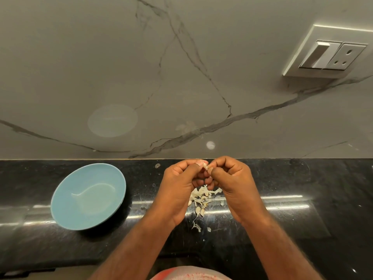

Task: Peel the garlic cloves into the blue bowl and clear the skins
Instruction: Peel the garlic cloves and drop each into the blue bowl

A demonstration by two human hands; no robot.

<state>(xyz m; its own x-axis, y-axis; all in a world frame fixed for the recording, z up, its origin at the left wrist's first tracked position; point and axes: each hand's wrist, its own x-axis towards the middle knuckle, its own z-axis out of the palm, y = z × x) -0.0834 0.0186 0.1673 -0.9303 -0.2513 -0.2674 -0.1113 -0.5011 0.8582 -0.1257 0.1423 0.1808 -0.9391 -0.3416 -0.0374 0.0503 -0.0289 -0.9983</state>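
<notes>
A garlic clove (206, 166) shows as a small pale bit between the fingertips of both hands, raised above the black counter near the wall. My left hand (179, 184) and my right hand (232, 182) both pinch it, fingers curled, thumbs meeting at the top. Below the hands lies a pile of garlic skins and cloves (202, 199), with a few scraps trailing toward me. The blue bowl (66, 209) sits on the counter to the left of my left hand and holds nothing that I can see.
The black stone counter (302, 215) runs left to right and meets a grey marbled wall (181, 77) just behind my hands. A white switch and socket plate (331, 55) is mounted on the wall at the upper right.
</notes>
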